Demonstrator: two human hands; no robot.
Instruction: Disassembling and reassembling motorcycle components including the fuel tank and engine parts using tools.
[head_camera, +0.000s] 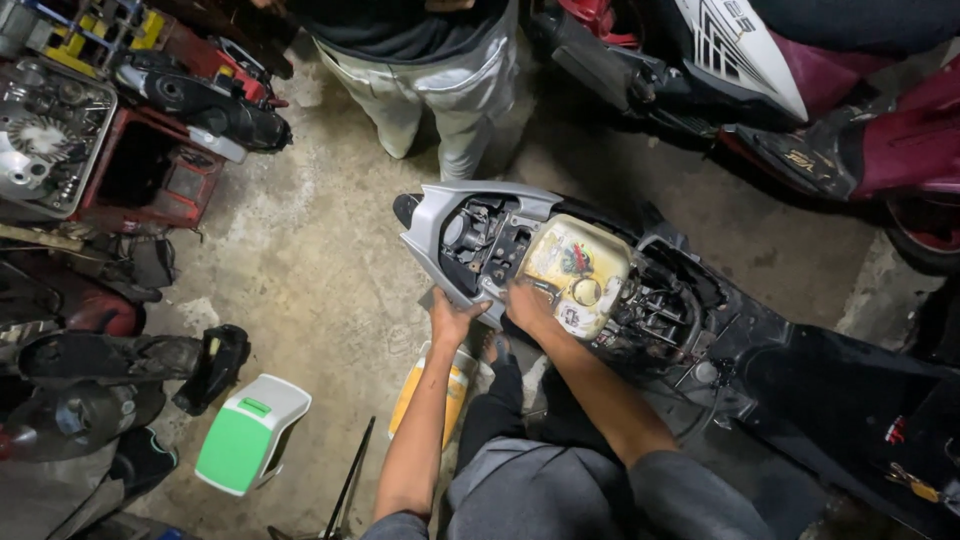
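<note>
Left hand clamped on grey tail panel edge; right hand flat against yellowed fuel tank, 7 o'clock side. Green-white container at 8 o'clock.

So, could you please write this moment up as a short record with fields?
Setting: workshop on a concrete floor
Main object: stripped scooter, seat off, grey rear panel exposed
Fuel tank: yellowish fuel tank seated in the frame
Left hand: left hand grips the grey panel's lower edge
Right hand: right hand rests at the tank's near edge
Nearby: green and white container; another person standing beyond; maroon scooter
</note>
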